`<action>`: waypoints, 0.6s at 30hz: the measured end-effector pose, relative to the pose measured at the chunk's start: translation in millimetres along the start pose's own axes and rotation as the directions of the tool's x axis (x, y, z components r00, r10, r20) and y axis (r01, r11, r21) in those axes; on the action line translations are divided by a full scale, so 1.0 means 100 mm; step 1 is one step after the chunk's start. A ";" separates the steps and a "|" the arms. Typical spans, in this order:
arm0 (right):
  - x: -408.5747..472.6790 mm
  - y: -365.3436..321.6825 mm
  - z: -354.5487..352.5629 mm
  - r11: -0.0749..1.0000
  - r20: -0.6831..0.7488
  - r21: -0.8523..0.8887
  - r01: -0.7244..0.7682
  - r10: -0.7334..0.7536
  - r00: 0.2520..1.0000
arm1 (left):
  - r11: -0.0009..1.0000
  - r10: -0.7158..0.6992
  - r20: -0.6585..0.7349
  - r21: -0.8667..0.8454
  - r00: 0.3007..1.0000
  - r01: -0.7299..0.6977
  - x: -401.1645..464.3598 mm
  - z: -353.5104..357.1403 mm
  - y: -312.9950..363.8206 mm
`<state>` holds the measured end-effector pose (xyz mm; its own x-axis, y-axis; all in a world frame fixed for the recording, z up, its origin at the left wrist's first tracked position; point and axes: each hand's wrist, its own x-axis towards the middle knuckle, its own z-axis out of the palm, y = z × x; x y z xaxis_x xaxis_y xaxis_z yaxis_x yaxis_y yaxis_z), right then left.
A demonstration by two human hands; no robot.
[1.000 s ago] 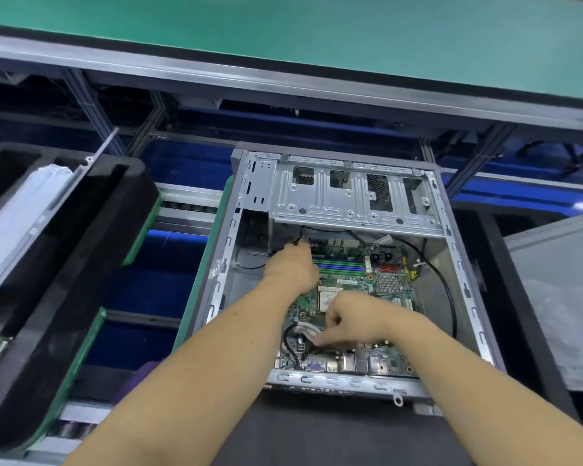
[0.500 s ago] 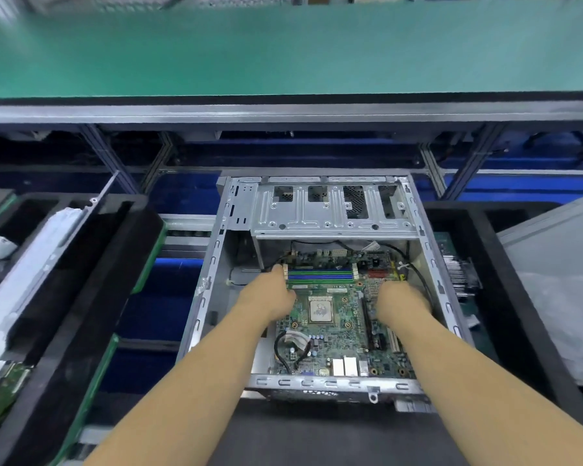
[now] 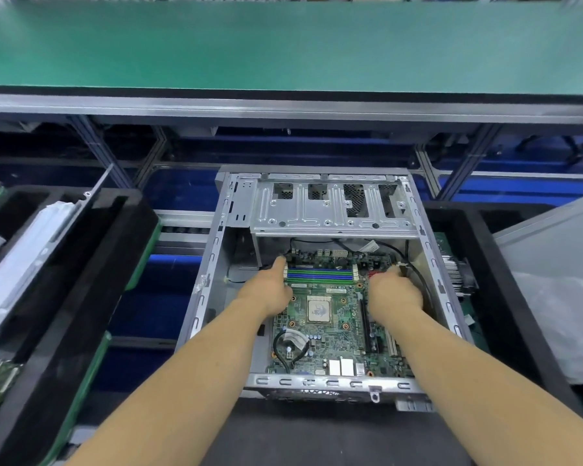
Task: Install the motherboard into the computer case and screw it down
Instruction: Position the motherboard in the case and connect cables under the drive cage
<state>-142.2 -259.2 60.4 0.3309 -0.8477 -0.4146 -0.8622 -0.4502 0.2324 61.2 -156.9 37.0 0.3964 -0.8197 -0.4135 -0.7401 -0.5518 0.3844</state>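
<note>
An open silver computer case (image 3: pixel 334 385) lies flat in front of me. A green motherboard (image 3: pixel 330 331) rests inside it, with blue and green memory slots at the far end and a bare processor in the middle. My left hand (image 3: pixel 270 290) grips the board's far left edge, its thumb stretched toward the corner. Over on the board's far right edge my right hand (image 3: pixel 394 290) holds on beside a black cable (image 3: pixel 421 280). Both palms hide the edges beneath them. No screws or screwdriver show.
A silver drive cage (image 3: pixel 330 210) spans the case's far end. Black foam trays stand at the left (image 3: pixel 64 297) and at the right (image 3: pixel 505 297), the right one holding a heatsink (image 3: pixel 458 274). A green conveyor belt (image 3: pixel 283 45) runs across the back.
My right hand left the board's near middle and went to its far right edge. My left hand stayed at the far left corner. The head view shifted upward.
</note>
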 end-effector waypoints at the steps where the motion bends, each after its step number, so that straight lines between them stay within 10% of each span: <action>1: 0.00 -0.01 -0.02 1.000 0.015 -0.009 0.003 -0.003 1.000 | 1.000 0.006 -0.003 0.010 1.000 -0.006 0.00 0.00 0.01; 18: 0.17 0.14 -0.41 0.911 0.245 -0.353 0.215 -0.132 0.960 | 0.997 0.014 0.023 0.078 1.000 -0.016 0.01 0.02 0.05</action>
<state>-133.4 -291.2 92.8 0.3375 -0.6861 -0.6445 -0.5788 -0.6912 0.4327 57.0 -160.2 36.7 0.3736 -0.8235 -0.4269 -0.7862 -0.5253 0.3254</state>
